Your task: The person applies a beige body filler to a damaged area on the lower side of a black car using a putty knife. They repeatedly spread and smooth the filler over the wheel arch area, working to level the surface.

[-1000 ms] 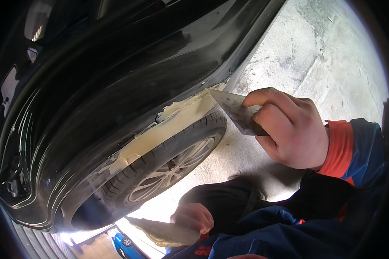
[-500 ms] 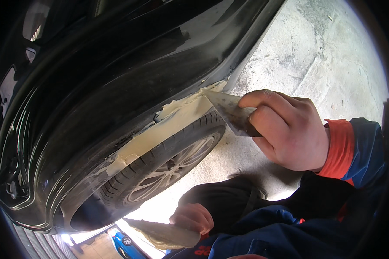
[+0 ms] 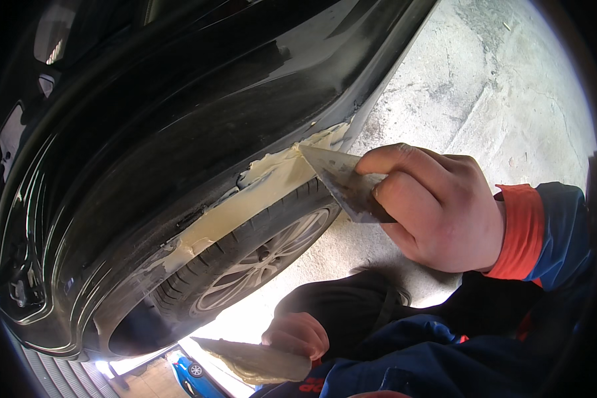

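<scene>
My right hand (image 3: 441, 205) is closed on a pale, stained flat putty spreader (image 3: 341, 182). The spreader's edge lies against cream body filler (image 3: 245, 199) that runs in a band along the wheel arch of a black car (image 3: 172, 113). Some of the filler stands in ragged ridges along the band's upper border. Low in the view, my left hand (image 3: 298, 335) is closed around a flat putty board (image 3: 252, 358), held tilted, with cream filler smeared over its lower side. Part of my left hand's fingers is hidden behind that board.
Beneath the arch is the wheel (image 3: 259, 265) with its dark tyre and spoked rim. Rough grey concrete floor (image 3: 484, 86) stretches to the right. My bent leg (image 3: 341, 292) is close to the wheel. A blue car (image 3: 192, 371) appears at the bottom left, beside a ribbed shutter (image 3: 66, 375).
My right hand and the spreader have moved slightly left and down along the filler band. My left hand and the board have barely shifted.
</scene>
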Available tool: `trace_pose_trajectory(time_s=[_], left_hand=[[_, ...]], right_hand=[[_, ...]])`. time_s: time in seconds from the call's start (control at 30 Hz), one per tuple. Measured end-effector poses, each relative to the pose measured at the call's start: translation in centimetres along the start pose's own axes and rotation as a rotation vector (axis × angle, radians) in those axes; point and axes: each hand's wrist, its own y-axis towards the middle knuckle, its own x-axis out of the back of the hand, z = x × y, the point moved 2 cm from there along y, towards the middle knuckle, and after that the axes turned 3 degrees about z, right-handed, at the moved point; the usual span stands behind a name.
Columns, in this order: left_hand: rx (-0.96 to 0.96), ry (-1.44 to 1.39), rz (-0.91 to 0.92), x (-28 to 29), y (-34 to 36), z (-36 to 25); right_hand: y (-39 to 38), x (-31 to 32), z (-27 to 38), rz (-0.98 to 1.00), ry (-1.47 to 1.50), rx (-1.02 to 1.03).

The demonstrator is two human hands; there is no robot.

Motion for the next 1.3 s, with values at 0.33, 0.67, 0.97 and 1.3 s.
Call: trace_pose_trajectory(time_s=[0.33,0.67,0.97,1.3], left_hand=[[-0.01,0.017,-0.022,0.0,-0.2,0.1],[0.0,0.012,0.046,0.3,0.2,-0.2],[-0.009,-0.04,0.058,0.5,0.4,0.0],[-0.006,-0.027,0.033,0.1,0.3,0.1]], right_hand=[[0.1,-0.4,0.1,-0.023,0.01,0.039],[0.4,0.4,0.5,-0.081,-0.027,0.133],[0.6,1.4,0.2,-0.066,-0.081,0.151],[0.5,1.2,0.3,-0.088,-0.154,0.205]])
